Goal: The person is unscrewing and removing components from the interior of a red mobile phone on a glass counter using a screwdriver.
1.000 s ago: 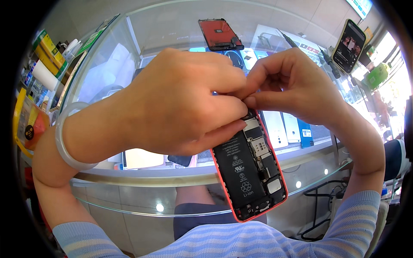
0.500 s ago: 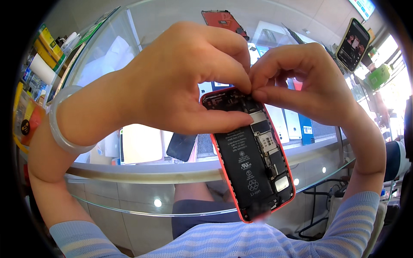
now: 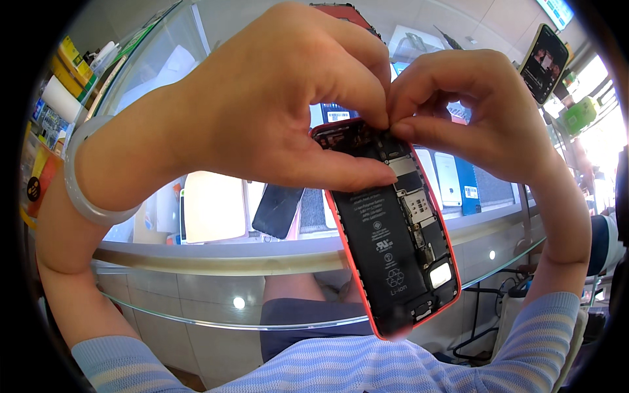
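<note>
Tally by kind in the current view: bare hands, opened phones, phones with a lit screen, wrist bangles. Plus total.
Bare hands: 2 (left hand, right hand)
Opened phone, red frame: 1
Phone with a lit screen: 1
Wrist bangle, whitish: 1
Total: 5

Red-rimmed phone (image 3: 419, 209), black battery (image 3: 383, 255); blue-white striped top (image 3: 354, 367); white bangle (image 3: 71, 171)

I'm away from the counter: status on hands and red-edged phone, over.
Left hand at upper end of red-edged phone, thumb across its inside. Right hand at same end, grip unclear. Phone open, battery exposed. Left hand blocks some view.
</note>
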Action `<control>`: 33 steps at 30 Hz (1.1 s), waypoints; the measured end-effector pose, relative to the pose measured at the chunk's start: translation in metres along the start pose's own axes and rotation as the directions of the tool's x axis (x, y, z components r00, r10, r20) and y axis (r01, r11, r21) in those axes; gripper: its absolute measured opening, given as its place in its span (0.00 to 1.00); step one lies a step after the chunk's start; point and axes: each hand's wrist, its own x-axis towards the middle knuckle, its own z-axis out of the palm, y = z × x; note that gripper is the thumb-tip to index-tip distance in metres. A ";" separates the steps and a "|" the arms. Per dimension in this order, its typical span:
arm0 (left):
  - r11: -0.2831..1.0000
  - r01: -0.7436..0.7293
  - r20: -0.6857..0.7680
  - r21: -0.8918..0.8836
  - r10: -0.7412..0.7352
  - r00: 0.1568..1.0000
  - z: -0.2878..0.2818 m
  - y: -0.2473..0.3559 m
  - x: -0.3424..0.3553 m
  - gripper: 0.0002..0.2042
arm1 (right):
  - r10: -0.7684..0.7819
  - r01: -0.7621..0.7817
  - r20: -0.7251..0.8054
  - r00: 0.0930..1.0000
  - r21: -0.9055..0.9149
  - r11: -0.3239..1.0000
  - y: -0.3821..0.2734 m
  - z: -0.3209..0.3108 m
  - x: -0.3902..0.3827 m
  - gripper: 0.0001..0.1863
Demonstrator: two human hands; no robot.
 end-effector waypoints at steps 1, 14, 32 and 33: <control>0.999 0.014 -0.011 -0.031 -0.014 1.000 0.002 -0.002 -0.002 0.15 | -0.065 0.064 -0.012 0.998 -0.067 0.996 0.000 0.000 0.000 0.05; 0.996 0.009 0.179 0.088 -0.025 0.984 -0.012 0.005 0.012 0.15 | -0.558 0.530 0.081 0.826 -0.449 0.719 0.006 -0.008 -0.003 0.12; 0.991 0.049 0.231 0.125 -0.078 0.970 -0.015 0.004 0.007 0.15 | -0.530 0.531 0.050 0.847 -0.145 0.835 0.022 -0.006 0.002 0.09; 0.991 0.050 0.230 0.125 -0.078 0.970 -0.015 0.004 0.008 0.15 | -0.529 0.528 0.039 0.848 -0.161 0.834 0.022 -0.005 0.002 0.10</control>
